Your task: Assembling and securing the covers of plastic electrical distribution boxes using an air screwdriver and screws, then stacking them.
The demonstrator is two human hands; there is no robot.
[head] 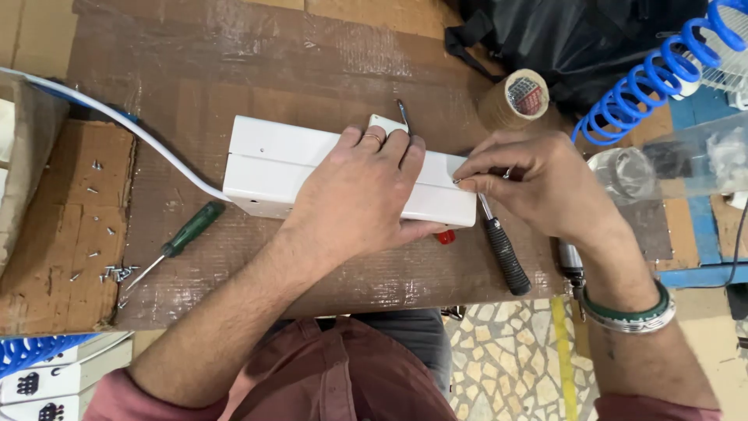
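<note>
The white box lies at the worktop centre, long axis running 9 to 3 o'clock. The left hand rests flat on it, fingers spread, pressing down. The right hand, at the box's 3 o'clock end, pinches a small part at the top edge. It is nearer the black-handled tool.

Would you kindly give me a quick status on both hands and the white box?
Left hand flat on white box. Right hand pinching at its right end. Black-handled tool lying beside.
</note>
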